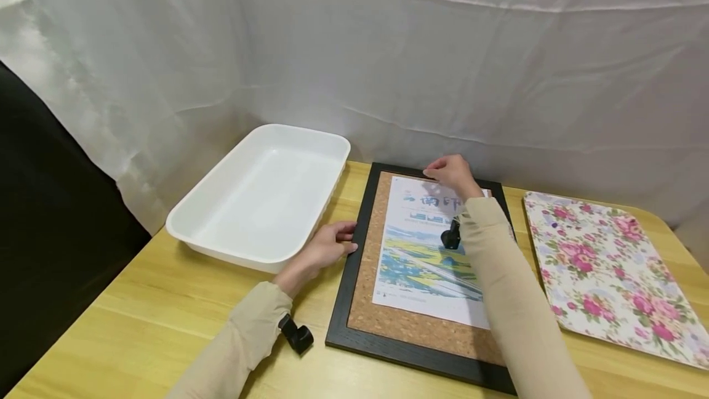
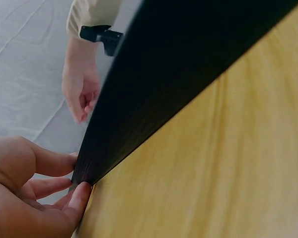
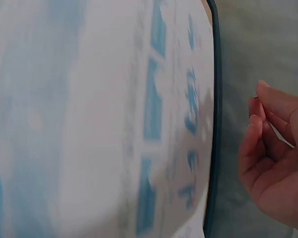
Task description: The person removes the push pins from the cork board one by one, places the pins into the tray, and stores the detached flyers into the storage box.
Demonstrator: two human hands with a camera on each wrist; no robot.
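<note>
A cork board (image 1: 421, 329) in a black frame lies on the table with a printed poster (image 1: 426, 257) on it. My left hand (image 1: 325, 245) rests its thumb and fingertips against the frame's left side, which fills much of the left wrist view as a dark band (image 2: 154, 84). Above the poster's top edge, near the frame's far edge, is my right hand (image 1: 451, 174). Its thumb and index finger pinch a tiny thing that looks like a pushpin (image 3: 256, 97). Just a thin dark tip shows; the rest is hidden by the fingers.
On the left stands a deep white tray (image 1: 213, 240), close beside my left forearm. A flower-patterned tray (image 1: 615, 276) lies to the right of the board, with a small dark blue spot (image 1: 554, 225) on it. A pale curtain (image 1: 443, 66) hangs behind the table.
</note>
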